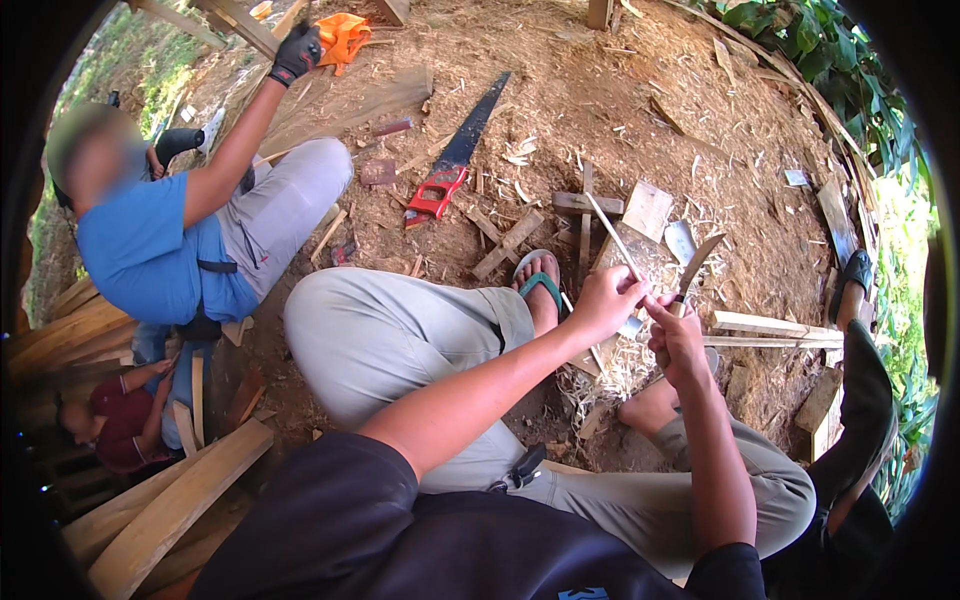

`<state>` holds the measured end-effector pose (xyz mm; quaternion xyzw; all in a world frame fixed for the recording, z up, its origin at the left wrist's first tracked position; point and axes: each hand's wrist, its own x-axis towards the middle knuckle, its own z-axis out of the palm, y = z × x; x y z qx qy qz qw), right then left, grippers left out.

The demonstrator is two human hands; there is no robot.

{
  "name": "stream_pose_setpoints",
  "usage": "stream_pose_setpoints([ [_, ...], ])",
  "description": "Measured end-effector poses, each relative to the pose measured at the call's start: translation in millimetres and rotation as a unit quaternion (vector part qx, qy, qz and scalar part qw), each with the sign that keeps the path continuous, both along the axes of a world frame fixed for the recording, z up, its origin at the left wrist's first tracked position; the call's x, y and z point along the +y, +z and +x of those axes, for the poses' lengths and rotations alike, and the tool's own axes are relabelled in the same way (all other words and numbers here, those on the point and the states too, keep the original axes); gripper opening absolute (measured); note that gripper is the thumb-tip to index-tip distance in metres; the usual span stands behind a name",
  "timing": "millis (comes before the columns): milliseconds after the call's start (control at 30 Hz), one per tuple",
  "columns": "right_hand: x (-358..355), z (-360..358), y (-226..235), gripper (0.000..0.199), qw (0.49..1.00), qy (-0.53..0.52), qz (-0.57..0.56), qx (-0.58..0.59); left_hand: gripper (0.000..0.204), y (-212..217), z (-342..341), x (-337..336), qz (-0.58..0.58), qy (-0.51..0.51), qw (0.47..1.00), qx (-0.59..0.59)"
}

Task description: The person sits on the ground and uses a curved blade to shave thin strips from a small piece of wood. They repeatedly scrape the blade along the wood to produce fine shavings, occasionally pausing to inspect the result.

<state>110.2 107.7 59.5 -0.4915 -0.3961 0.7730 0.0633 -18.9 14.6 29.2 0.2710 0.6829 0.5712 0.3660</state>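
Note:
My left hand (606,298) grips a thin pale wooden stick (611,232) that slants up and away from me. My right hand (676,338) holds a knife (698,261) by its handle, blade pointing up beside the stick. Both hands hover above a pile of pale wood shavings (612,370) on the dirt between my knees. My left foot in a green sandal (540,282) rests just left of the hands.
A red-handled handsaw (452,160) lies on the dirt ahead. Wood offcuts (507,243) and planks (775,326) lie scattered around. A person in a blue shirt (150,240) sits at left, gloved hand raised. Curved boards (165,515) lie lower left. Green foliage (840,60) is at the right.

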Motion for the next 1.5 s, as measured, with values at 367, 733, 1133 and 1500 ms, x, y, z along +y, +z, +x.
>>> stream_pose_setpoints([
  [367, 8.6, -6.5, 0.1, 0.035, 0.993, -0.029, 0.105, -0.054, 0.039, 6.6, -6.0, -7.1, -0.138, -0.071, 0.988, 0.022],
  [733, 20.0, 0.5, -7.3, 0.033, 0.988, -0.099, 0.110, -0.040, 0.037, 12.7, 5.5, -5.9, -0.140, -0.165, 0.976, 0.008],
  [1133, 28.6, 11.4, -22.3, 0.030, 0.994, -0.106, 0.037, -0.010, 0.042, 3.1, 9.9, -4.6, -0.156, -0.201, 0.967, 0.012],
  [1500, 12.3, 3.9, -18.1, 0.026, 0.995, 0.014, 0.083, -0.058, 0.040, -12.7, 9.1, -14.1, -0.143, -0.125, 0.975, 0.116],
])
